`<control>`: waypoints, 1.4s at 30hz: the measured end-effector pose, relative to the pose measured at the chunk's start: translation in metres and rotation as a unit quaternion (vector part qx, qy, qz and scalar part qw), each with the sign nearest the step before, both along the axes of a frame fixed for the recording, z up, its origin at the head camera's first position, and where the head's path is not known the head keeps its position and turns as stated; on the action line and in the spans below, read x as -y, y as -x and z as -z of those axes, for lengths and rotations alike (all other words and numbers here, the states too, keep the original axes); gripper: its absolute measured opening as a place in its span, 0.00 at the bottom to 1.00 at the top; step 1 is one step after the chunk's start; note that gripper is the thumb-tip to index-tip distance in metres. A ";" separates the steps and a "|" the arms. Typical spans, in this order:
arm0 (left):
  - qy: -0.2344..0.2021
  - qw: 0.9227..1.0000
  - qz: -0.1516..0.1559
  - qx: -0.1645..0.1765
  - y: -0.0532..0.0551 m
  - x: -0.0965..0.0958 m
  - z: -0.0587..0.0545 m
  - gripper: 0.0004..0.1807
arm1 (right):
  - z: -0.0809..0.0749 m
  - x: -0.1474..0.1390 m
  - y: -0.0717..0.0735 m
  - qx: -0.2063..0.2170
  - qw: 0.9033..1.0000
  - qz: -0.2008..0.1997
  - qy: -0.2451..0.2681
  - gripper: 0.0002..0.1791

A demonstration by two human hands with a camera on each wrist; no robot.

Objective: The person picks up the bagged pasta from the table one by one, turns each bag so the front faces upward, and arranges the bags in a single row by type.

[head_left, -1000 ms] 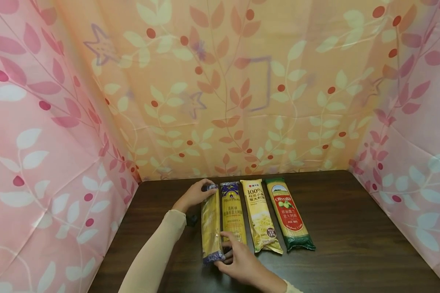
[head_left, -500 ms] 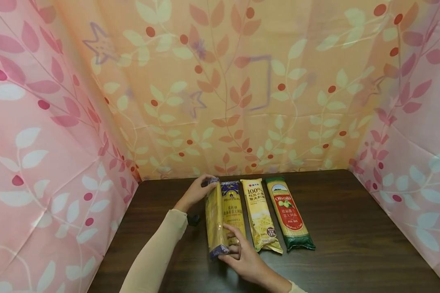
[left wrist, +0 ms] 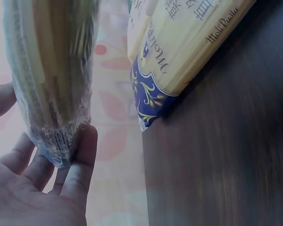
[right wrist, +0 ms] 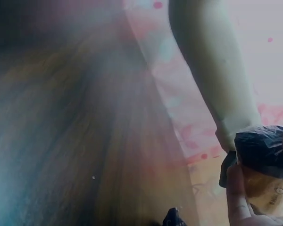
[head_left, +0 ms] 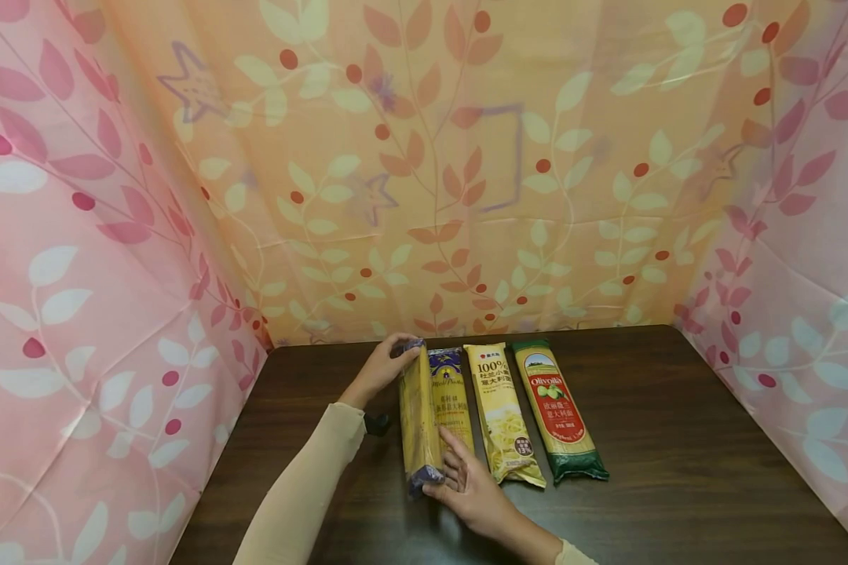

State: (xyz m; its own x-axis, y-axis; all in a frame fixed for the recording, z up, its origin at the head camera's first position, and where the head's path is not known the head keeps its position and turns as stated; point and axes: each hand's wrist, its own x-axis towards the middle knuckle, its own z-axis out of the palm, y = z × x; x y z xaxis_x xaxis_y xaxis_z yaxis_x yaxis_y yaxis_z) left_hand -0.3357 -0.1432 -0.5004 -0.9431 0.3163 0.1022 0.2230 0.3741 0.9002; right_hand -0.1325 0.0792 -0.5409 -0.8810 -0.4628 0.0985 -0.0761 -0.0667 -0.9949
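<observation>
A clear-wrapped pack of spaghetti (head_left: pixel 418 420) with purple ends is held tilted over the table by both hands. At its far end, my left hand (head_left: pixel 381 370) grips it between thumb and fingers; the left wrist view shows that pack end (left wrist: pixel 56 94) up close. The near end sits in the grip of my right hand (head_left: pixel 475 493), and the right wrist view shows its dark purple wrapper (right wrist: pixel 262 148). Just right of it lies a similar purple-topped pasta pack (head_left: pixel 451 392), partly covered by the held pack.
Further right on the dark wooden table (head_left: pixel 678 439) lie a yellow pasta pack (head_left: pixel 502 416) and a green and red Olivoila pasta pack (head_left: pixel 557 412). A small black object (head_left: pixel 377 424) shows by the left wrist. Patterned cloth (head_left: pixel 424 173) encloses the back and sides.
Both hands have raised the spaghetti pack slightly, shifting it to the right and away from the body while turning it. The other packs stay put.
</observation>
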 end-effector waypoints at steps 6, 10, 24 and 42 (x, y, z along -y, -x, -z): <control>-0.005 1.000 0.004 0.007 -0.002 0.000 -0.001 0.23 | -0.004 -0.002 0.001 0.023 0.999 -0.025 -0.007 0.54; -0.009 1.000 0.008 0.007 0.000 0.000 0.000 0.22 | -0.002 -0.002 0.002 0.038 0.999 -0.029 0.023 0.54; -0.084 0.992 0.029 0.085 -0.002 0.002 -0.001 0.22 | 0.004 -0.003 0.004 0.027 0.993 -0.037 0.105 0.53; -0.083 0.989 0.050 0.108 -0.001 0.005 0.003 0.24 | 0.003 -0.004 0.006 0.033 0.997 -0.008 0.074 0.55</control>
